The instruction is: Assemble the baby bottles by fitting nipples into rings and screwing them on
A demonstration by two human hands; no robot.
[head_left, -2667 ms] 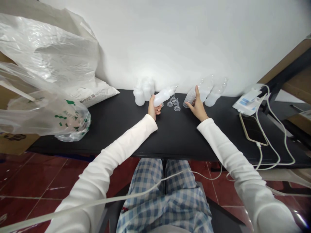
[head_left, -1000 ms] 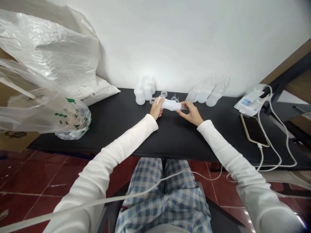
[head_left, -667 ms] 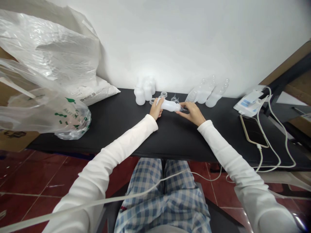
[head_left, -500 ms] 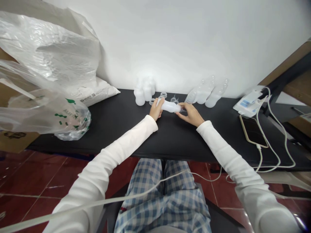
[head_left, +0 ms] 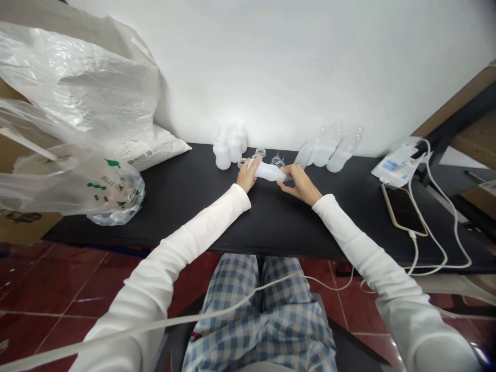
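My left hand (head_left: 247,175) is wrapped round the base end of a translucent white bottle (head_left: 270,171), which lies sideways just above the black table (head_left: 271,222). At the bottle's neck, the fingertips of my right hand (head_left: 300,183) pinch a small clear piece, mostly hidden by the fingers. Behind my hands lie clear rings (head_left: 260,152) and small clear pointed pieces (head_left: 277,159). Several open white bottles (head_left: 222,155) stand by the wall at the left. Near the wall at the right are several bottles with clear tops (head_left: 337,159).
Large plastic bags (head_left: 116,181) and a white package (head_left: 155,150) fill the left side. At the right lie a phone (head_left: 404,209), white cables (head_left: 439,248) and a white-and-blue packet (head_left: 393,166). A cable crosses over my lap.
The bottle and both hands have shifted very slightly, with the grip unchanged. My right fingers have moved a little around the bottle's neck.
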